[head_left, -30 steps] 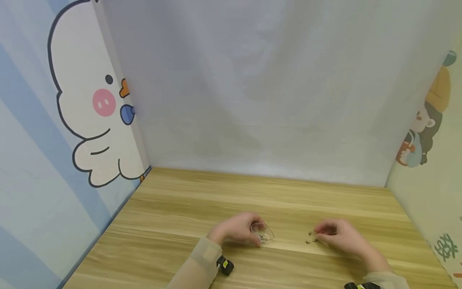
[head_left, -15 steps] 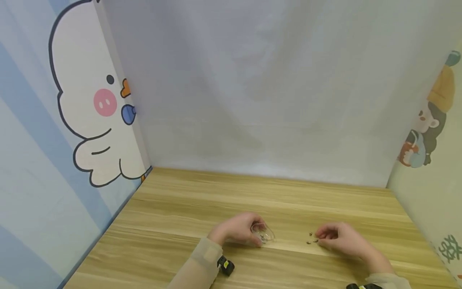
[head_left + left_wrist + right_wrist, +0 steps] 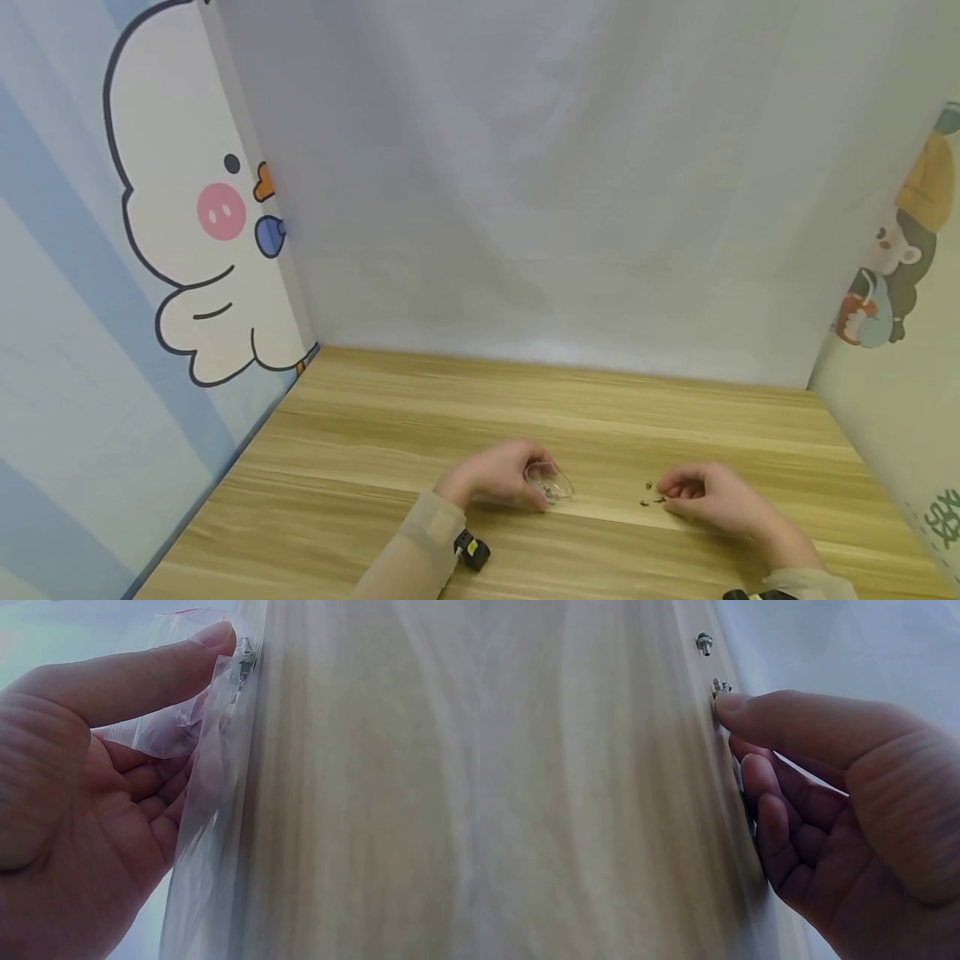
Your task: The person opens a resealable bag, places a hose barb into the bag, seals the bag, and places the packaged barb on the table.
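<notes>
My left hand (image 3: pixel 506 477) grips a small clear plastic bag (image 3: pixel 551 482) by its open end, thumb on the near side and fingers behind. Small metal screws (image 3: pixel 244 656) show inside the bag, just past the thumb tip in the left wrist view. Over to the right, my right hand (image 3: pixel 708 496) rests low on the table with its fingers loosely bent and a gap between thumb and index finger. Its thumb tip is right at a small metal screw (image 3: pixel 721 685). Another loose screw (image 3: pixel 705 643) lies just beyond, and one more screw (image 3: pixel 648 485) sits close by.
The wood-grain table (image 3: pixel 450 392) runs back to a pale grey curtain (image 3: pixel 540 208). A blue-striped panel with a cartoon duck (image 3: pixel 183 225) stands at the left, and a cream patterned panel (image 3: pixel 885 417) at the right. Each wrist carries a small black camera (image 3: pixel 472 550).
The right hand has shifted slightly back from the screws, and the gap between its thumb and index finger shows a little wider. The left hand keeps its grip on the bag.
</notes>
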`<control>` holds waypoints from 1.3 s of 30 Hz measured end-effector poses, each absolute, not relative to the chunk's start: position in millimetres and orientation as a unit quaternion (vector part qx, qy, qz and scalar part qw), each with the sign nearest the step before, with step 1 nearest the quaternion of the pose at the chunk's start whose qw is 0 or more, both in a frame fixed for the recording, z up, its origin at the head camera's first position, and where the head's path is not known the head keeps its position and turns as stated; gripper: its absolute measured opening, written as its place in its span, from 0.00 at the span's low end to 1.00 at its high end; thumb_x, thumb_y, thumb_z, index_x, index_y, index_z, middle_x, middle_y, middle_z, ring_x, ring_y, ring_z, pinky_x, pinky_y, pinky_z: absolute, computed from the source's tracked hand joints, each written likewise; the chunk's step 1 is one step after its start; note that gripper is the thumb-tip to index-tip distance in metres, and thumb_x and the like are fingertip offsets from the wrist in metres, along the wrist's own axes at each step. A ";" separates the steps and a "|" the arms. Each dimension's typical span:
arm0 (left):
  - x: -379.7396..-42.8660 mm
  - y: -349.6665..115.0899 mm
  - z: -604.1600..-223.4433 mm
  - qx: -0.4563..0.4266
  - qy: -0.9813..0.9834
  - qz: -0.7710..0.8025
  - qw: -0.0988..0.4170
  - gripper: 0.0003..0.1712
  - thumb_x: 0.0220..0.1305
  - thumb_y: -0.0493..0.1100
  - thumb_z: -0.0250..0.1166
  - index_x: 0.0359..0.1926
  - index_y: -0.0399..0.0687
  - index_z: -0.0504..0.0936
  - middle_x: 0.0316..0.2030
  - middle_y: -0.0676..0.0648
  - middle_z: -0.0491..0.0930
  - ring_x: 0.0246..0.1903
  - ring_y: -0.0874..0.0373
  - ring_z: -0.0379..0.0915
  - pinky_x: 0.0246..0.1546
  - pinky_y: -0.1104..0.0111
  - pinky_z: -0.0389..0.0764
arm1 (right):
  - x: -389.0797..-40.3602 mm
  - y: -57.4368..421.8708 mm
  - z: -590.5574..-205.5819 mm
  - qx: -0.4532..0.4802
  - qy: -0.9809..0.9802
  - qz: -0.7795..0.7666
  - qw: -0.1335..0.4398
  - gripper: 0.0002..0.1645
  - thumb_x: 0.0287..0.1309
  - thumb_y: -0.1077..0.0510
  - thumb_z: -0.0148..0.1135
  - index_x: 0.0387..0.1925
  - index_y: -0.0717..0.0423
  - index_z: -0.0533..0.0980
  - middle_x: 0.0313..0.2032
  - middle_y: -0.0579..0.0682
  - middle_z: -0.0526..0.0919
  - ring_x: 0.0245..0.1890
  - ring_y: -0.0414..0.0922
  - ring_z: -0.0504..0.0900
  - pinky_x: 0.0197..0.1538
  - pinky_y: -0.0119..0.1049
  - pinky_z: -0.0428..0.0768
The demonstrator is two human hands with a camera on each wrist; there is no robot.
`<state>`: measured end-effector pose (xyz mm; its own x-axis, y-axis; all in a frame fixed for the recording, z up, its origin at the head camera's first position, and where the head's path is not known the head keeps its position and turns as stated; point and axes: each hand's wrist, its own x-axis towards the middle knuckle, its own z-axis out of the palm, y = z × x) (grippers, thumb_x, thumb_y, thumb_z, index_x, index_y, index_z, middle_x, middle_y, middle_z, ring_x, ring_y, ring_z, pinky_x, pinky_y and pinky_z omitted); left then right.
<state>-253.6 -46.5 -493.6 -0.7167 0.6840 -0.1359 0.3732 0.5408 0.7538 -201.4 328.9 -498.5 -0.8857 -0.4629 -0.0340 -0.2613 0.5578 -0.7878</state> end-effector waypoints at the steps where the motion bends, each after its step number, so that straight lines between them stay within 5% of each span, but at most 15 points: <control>1: -253.5 -46.5 -493.7 0.310 0.851 0.367 0.214 0.28 0.52 0.38 0.85 0.54 0.45 0.86 0.45 0.60 0.84 0.45 0.68 0.76 0.54 0.71 0.77 | -201.1 328.9 -498.8 -0.208 0.874 -0.422 0.119 0.10 0.63 0.61 0.75 0.45 0.60 0.86 0.36 0.45 0.86 0.34 0.35 0.81 0.39 0.31 0.82; 39: -253.8 -45.7 -493.5 0.314 0.850 0.367 0.209 0.28 0.52 0.39 0.86 0.54 0.45 0.86 0.46 0.59 0.85 0.46 0.68 0.77 0.55 0.71 0.78 | -201.0 330.1 -498.8 -0.209 0.893 -0.383 0.110 0.04 0.67 0.59 0.72 0.41 0.54 0.86 0.32 0.41 0.83 0.32 0.33 0.78 0.36 0.32 0.80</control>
<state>-253.8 -45.7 -493.5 -0.7147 0.6882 -0.1250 0.3804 0.5323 0.7563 -201.0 330.1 -498.8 -0.8890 -0.4566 -0.0360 -0.2887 0.6198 -0.7297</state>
